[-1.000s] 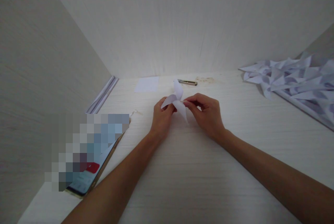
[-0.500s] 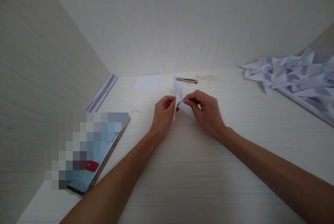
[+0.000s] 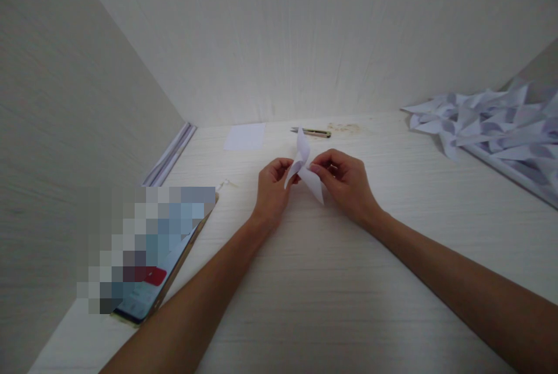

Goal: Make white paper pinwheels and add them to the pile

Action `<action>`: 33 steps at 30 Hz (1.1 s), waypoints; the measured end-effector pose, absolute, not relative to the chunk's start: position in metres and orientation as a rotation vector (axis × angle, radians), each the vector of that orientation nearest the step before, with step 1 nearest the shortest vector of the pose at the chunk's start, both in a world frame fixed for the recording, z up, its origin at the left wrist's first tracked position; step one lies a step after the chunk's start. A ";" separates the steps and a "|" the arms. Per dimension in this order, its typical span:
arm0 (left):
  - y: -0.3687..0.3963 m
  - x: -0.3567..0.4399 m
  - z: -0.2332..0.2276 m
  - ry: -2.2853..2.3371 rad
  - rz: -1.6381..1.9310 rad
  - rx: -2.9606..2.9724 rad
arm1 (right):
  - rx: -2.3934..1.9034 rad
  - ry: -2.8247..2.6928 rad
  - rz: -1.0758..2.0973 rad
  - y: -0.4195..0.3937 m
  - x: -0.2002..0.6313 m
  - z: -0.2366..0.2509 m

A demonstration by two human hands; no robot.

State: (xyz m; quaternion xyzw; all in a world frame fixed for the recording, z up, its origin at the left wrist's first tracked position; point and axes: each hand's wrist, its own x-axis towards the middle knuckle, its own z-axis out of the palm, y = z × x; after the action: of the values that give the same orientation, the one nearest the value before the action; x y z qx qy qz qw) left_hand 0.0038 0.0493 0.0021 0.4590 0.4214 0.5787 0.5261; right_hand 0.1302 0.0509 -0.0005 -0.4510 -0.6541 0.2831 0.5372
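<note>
A white paper pinwheel (image 3: 304, 156) with curled blades is held between my two hands, above the middle of the table. My left hand (image 3: 274, 188) grips it from behind on the left, with the fingertips partly hidden by a blade. From the right, my right hand (image 3: 344, 182) pinches the paper near the pinwheel's centre between thumb and forefinger. Just beyond the pinwheel's top blade lies a pair of thread snips (image 3: 316, 132), its pointed blades toward the left.
A square white paper sheet (image 3: 244, 136) lies at the back. Rolled paper sticks (image 3: 169, 154) rest along the left wall. A phone (image 3: 143, 298), partly pixelated, leans at the left. Several finished paper pinwheels (image 3: 488, 118) are heaped at the right over a white paper roll (image 3: 508, 170).
The pinwheel has turned so that its blades now face me more, one pointing down to the right. Both hands have stayed almost in place.
</note>
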 end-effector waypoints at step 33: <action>0.051 0.000 -0.001 0.799 1.283 0.946 | -1.070 -1.577 0.638 0.047 0.128 0.004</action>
State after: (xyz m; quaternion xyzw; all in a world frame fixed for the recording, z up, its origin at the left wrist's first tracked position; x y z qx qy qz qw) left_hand 0.0003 0.0512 -0.0015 0.4127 0.3486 0.5597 0.6284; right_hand 0.1278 0.0467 0.0041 -0.4495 -0.6624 0.2679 0.5361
